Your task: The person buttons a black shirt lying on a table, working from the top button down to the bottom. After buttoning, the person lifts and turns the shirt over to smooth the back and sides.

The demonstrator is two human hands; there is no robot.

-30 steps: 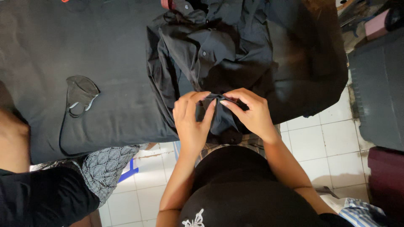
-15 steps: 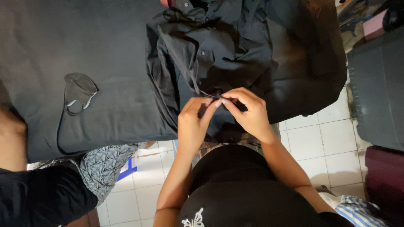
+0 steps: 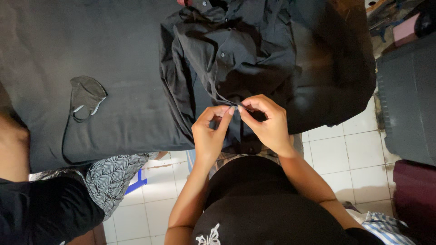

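at the near edge of the surface, both hands pinch the shirt's front strip

just above the person's waist, the left hand [image 3: 210, 131] and right hand [image 3: 265, 123] meet fingertip to fingertip, each closed in a pinch on the near end of the black shirt [image 3: 231, 54]. what they clamp looks like the button strip, a narrow band that runs away from the hands toward the far side; whether a button sits between the fingers is too small to tell. neither hand is nearer: they sit level, left and right of the strip. the shirt's long axis runs near to far, its crumpled body lying beyond the hands, its hem hanging over the near edge by the waist. it rests on a surface [image 3: 118, 41] covered in dark cloth. well left of the shirt lies a grey face mask [image 3: 86, 93] with its loops trailing. at the near left, another person's patterned sleeve [image 3: 109, 179] shows over the white tiled floor [image 3: 345, 154].
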